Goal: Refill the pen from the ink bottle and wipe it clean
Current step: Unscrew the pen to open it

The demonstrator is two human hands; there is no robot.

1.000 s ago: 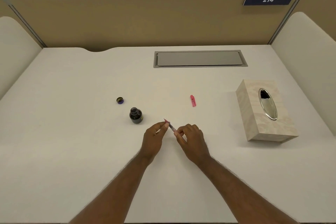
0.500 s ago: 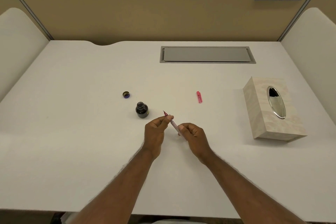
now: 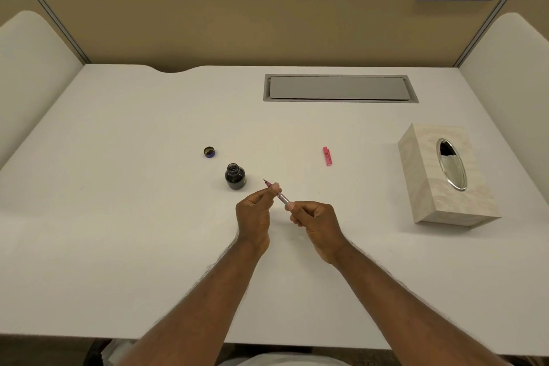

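Both bare hands hold a slim pink fountain pen (image 3: pixel 277 192) in the air above the white desk top (image 3: pixel 118 217), near the middle of the view. The left hand (image 3: pixel 255 214) has its thumb and forefinger pinched on the front section just behind the nib, and the right hand (image 3: pixel 315 223) has its fingertips clamped on the rear end of the clear barrel. The pen lies tilted, its dark pointed nib aimed toward 10 o'clock at the small round dark glass ink bottle (image 3: pixel 235 176), which stands open and upright close by, not touching the nib. At 10 o'clock from the bottle lies its small round cap (image 3: pixel 209 152), inside facing up, apart from the bottle. At 1 o'clock from the hands the short translucent pink pen cap (image 3: pixel 327 156) lies flat on the desk, well apart from them. At 3 o'clock sits a pale wood-grain rectangular tissue box (image 3: pixel 421 169) with an oval metal-rimmed opening on top. At 12 o'clock a grey rectangular cable hatch (image 3: pixel 338 88) is set into the desk. Compared with one second ago the grip of both hands on the pen is the same, the hands have drawn slightly further apart along the barrel, and the bottle, both caps and the box lie where they were
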